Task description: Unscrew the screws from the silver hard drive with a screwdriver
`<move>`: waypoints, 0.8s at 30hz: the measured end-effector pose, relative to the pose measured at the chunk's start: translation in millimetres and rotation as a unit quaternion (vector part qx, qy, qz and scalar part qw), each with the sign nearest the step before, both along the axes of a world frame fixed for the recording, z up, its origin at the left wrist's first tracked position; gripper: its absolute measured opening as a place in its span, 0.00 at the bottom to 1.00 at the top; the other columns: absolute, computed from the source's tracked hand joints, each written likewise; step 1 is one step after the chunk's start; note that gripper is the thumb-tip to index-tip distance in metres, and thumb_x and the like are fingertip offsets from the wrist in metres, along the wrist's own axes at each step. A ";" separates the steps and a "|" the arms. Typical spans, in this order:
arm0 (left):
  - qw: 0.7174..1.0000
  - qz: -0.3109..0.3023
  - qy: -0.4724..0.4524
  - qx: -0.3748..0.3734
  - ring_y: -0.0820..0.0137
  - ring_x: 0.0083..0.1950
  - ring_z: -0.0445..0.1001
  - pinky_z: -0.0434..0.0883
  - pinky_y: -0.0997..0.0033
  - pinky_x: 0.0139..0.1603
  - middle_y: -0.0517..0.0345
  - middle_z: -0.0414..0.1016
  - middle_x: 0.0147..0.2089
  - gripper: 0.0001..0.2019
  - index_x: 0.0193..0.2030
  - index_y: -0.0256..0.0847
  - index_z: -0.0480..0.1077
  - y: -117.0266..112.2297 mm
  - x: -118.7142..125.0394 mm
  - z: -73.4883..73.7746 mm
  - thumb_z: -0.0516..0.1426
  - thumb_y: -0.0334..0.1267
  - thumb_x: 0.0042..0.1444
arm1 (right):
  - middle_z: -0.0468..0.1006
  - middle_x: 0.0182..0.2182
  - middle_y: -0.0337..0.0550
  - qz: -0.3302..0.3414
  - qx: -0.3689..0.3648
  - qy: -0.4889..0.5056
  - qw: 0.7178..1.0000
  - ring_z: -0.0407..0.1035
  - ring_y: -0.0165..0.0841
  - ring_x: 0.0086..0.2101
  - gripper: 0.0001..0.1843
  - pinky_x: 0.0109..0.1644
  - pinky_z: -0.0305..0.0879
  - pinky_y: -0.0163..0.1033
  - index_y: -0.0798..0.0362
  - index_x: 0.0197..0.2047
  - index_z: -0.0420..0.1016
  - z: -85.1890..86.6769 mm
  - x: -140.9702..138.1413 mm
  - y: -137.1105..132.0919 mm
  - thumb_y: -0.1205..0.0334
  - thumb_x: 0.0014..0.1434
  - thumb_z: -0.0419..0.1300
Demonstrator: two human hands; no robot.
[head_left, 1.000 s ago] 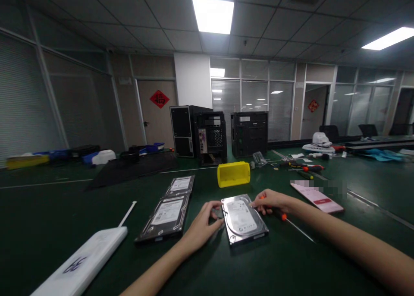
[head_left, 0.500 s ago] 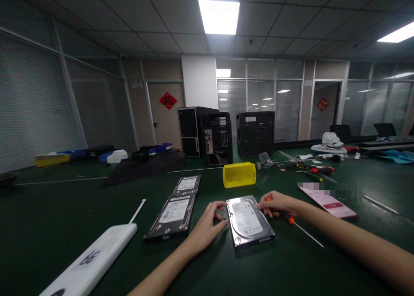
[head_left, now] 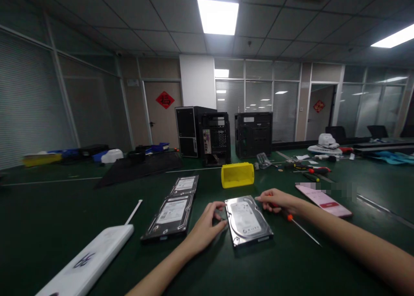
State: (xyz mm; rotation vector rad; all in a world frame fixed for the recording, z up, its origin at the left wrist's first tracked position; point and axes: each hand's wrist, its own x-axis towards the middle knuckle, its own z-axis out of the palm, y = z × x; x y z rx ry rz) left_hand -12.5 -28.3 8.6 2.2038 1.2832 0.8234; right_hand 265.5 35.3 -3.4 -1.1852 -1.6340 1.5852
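A silver hard drive (head_left: pixel 247 220) with a white label lies flat on the green table before me. Against its left edge rest the thumb and curled fingers of my left hand (head_left: pixel 208 225). My right hand (head_left: pixel 274 201) is off the drive's upper right corner, thumb and forefinger pinched together; anything between their tips is too small to make out. The same hand's other fingers are closed around a screwdriver (head_left: pixel 290 217), its handle mostly hidden and its shaft pointing down to the right. Two more hard drives, a nearer one (head_left: pixel 171 216) and a farther one (head_left: pixel 185 184), lie to the left.
Behind the drive stands a yellow bin (head_left: pixel 237 175). Computer cases (head_left: pixel 254 134) stand farther back. A white numbered device (head_left: pixel 87 261) lies at left. To the right are a pink phone-like slab (head_left: pixel 323 199) and several hand tools (head_left: pixel 312 171).
My right hand's fingertips have lifted from the drive's right side and drawn slightly up and away. The left hand stays at the left edge. The whole view has shifted slightly.
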 end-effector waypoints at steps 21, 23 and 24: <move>1.000 -0.017 0.006 0.006 0.66 0.44 0.66 0.63 0.67 0.46 0.56 0.64 0.44 0.19 0.50 0.44 0.60 1.5 -2.0 2.7 0.52 0.42 0.51 | 0.72 0.27 0.39 0.029 0.000 -0.035 0.999 0.61 0.19 0.21 0.14 0.15 0.47 0.22 0.58 0.33 0.72 6.5 5.3 -9.1 0.58 0.45 0.62; 1.000 -0.016 0.003 0.015 0.66 0.43 0.66 0.63 0.67 0.45 0.56 0.64 0.44 0.19 0.50 0.44 0.60 1.7 -2.1 0.6 0.52 0.41 0.51 | 0.72 0.27 0.39 0.034 -0.001 -0.036 0.999 0.61 0.19 0.21 0.14 0.15 0.47 0.22 0.58 0.34 0.72 5.4 5.0 -8.8 0.58 0.45 0.62; 1.000 -0.015 0.002 0.019 0.66 0.43 0.66 0.63 0.67 0.45 0.56 0.64 0.44 0.19 0.50 0.43 0.61 2.2 -2.1 -0.6 0.52 0.41 0.50 | 0.71 0.27 0.38 0.037 0.000 -0.038 0.999 0.61 0.18 0.20 0.14 0.15 0.46 0.22 0.58 0.34 0.72 4.9 4.8 -8.8 0.58 0.45 0.62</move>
